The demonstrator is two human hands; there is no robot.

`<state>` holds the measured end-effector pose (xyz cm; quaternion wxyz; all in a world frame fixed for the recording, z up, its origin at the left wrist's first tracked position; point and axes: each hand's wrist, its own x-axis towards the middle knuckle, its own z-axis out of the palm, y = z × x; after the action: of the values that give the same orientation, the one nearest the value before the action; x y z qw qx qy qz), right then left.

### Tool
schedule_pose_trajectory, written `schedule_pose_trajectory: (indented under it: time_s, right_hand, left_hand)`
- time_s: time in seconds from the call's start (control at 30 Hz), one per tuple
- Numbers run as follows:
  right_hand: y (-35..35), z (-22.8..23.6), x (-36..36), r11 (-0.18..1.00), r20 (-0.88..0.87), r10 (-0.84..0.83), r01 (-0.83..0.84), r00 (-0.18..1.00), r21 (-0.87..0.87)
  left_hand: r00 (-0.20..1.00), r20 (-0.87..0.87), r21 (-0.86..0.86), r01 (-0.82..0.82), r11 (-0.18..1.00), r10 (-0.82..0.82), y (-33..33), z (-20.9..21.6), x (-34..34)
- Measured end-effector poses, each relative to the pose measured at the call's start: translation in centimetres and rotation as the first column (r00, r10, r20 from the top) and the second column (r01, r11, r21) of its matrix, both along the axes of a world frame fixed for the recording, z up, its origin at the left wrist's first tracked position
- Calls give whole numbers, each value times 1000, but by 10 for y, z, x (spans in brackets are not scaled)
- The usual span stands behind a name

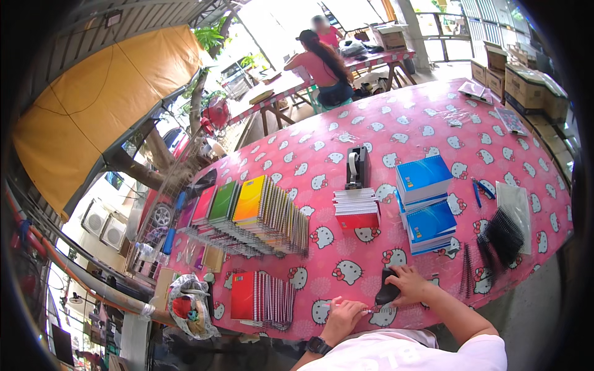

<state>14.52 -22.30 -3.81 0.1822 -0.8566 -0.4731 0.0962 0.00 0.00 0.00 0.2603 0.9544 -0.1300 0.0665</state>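
Landmark: black tape dispenser [359, 176], upright on a pink table cover [318, 269] printed with white cat faces.

Hands: both on the near side of the dispenser, at the table's edge, close together but apart from each other. Right hand [406, 284], nearer and a little right of the dispenser, curls its fingers over a dark wedge-shaped object [387, 292] and is clamped on it; exact kind unclear. Left hand [346, 314], almost straight down from the dispenser toward the wearer, has its fingertips bent at a thin, pale strip [372, 310] reaching toward the dark object. Cannot tell whether the left fingers pinch the strip or only touch it. Dark watch [318, 345] on the left wrist.

Just on the dispenser's near side: a pile of notebooks with white page edges and a red cover [357, 209]. Right of the dispenser: two blue notebook stacks [431, 224], one behind the other. Farther right: blue-handled pliers [476, 193], a clear plastic sheet [515, 207], a heap of black binding coils [504, 238] partly over the sheet.

Left of the dispenser: a block of coil-bound notebooks in rows, yellow [249, 199], green [223, 201] and red among them. Nearer and left of the dispenser: another row of red coil-bound notebooks [263, 298], with a stuffed bag [190, 306] beyond it.

Well past the dispenser, a person in a pink top [318, 65] sits at another table.
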Motion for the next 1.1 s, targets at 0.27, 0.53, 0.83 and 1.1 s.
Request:
schedule_pose_trajectory:
  time_s: [0.27, 0.53, 0.83, 1.1]
  right_hand:
    - [3, 3, 4, 900, -192, -179, 239, 965, 366]
    - [4, 14, 1, 896, -877, 232, 258, 421, 361]
    - [8, 4, -8, 854, -892, 365, 285, 267, 435]
    - [11, -5, -14, 881, -917, 360, 260, 173, 394]
  left_hand:
    - [998, 59, 21, 13, 1000, -15, 2, -3, -4]
    - [999, 50, 19, -22, 1000, 21, 4, -9, -2]
    - [992, 118, -57, -46, 997, 53, 11, -5, -4]
    - [994, 109, -39, -14, 999, 19, 8, -8, -2]
